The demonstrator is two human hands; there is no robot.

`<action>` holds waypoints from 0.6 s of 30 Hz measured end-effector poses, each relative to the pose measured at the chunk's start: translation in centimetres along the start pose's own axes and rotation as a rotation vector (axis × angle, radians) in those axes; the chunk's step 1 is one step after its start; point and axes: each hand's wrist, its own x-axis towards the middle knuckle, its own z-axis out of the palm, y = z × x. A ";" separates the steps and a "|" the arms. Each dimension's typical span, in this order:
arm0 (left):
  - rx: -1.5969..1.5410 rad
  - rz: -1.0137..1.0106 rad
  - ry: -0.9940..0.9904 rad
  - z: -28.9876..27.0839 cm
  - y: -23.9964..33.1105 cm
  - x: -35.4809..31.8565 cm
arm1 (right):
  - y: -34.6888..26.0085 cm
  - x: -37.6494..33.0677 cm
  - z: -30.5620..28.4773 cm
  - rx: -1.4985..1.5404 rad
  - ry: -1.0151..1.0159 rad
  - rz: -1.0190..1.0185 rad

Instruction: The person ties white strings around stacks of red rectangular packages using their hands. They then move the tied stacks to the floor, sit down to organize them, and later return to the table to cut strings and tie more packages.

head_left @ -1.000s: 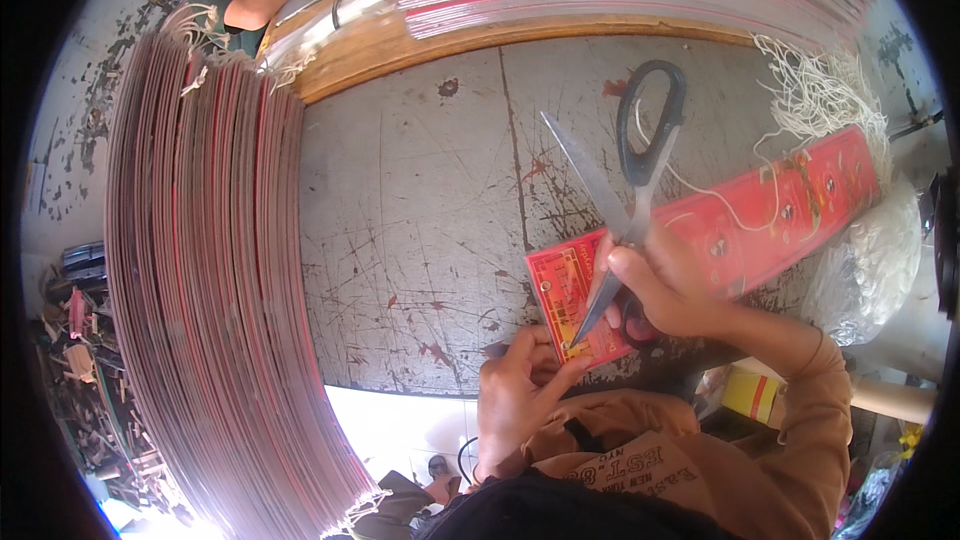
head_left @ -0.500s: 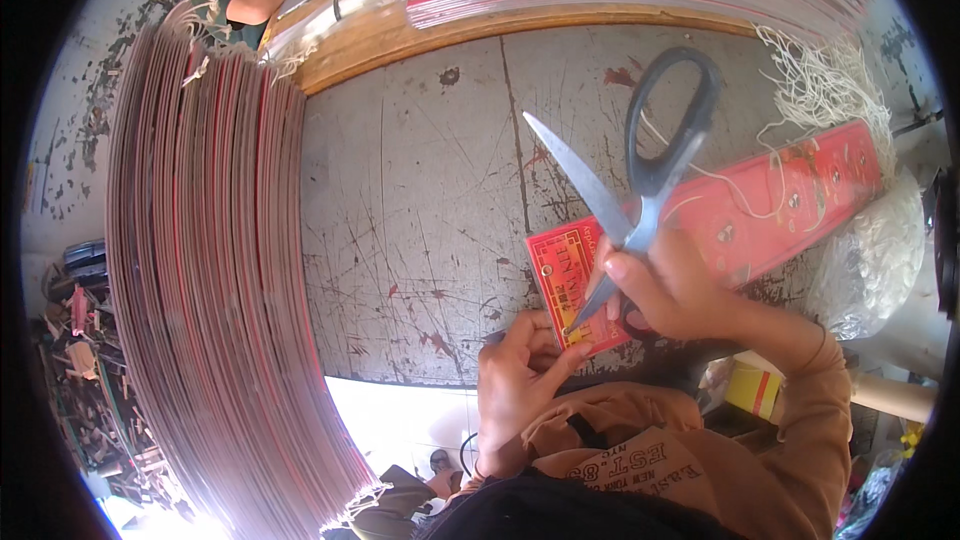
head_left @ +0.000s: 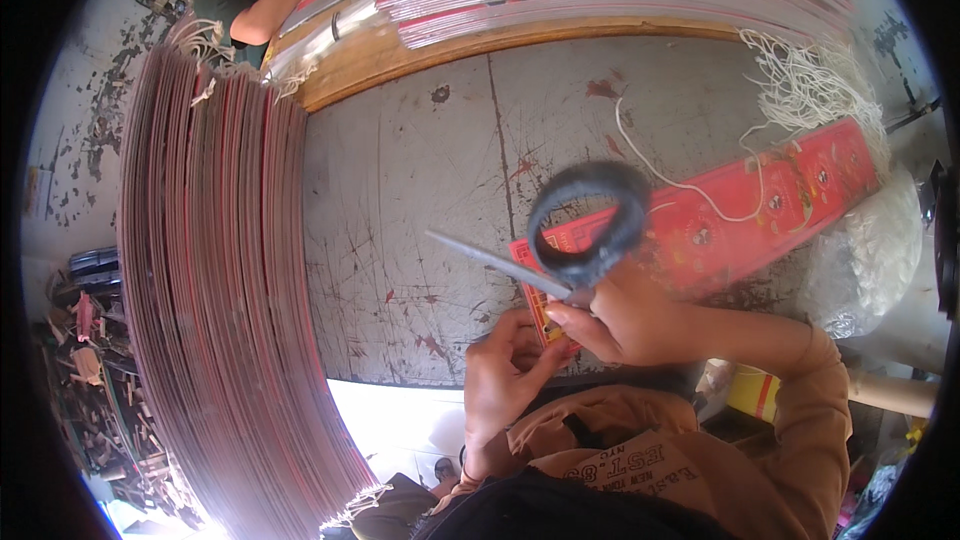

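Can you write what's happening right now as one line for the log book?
right hand: holds scissors raised | left hand: pinches red card strip at near end | white string: lies across strip | grey table: scratched

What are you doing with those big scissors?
A person's right hand holds big scissors over a scratched table. The left hand pinches the near end of a long red card that has white string lying across it. Tall stacks of sheets stand at the left and far side.
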 end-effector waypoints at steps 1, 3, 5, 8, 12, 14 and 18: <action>-0.030 -0.003 -0.003 -0.1 -0.3 -0.1 | -0.2 0.2 -0.1 0.094 0.021 0.071; -0.092 -0.011 -0.010 -0.2 -0.8 -0.1 | 1.2 -0.2 0.0 0.271 0.096 0.116; -0.120 -0.004 0.001 0.1 -0.7 -0.1 | 1.0 -0.1 -0.5 0.430 0.060 0.194; -0.164 -0.055 -0.013 0.2 -0.2 -0.1 | 0.2 0.5 -1.1 0.364 0.044 0.147; -0.196 -0.075 -0.022 -0.1 0.1 -0.3 | -2.0 1.8 -2.6 0.092 0.025 0.053; -0.162 -0.068 -0.057 0.0 0.0 0.0 | -1.5 1.8 -2.5 0.247 0.149 0.090; -0.129 -0.088 -0.124 -0.1 0.5 -0.1 | 1.8 3.0 -1.7 0.799 0.386 0.241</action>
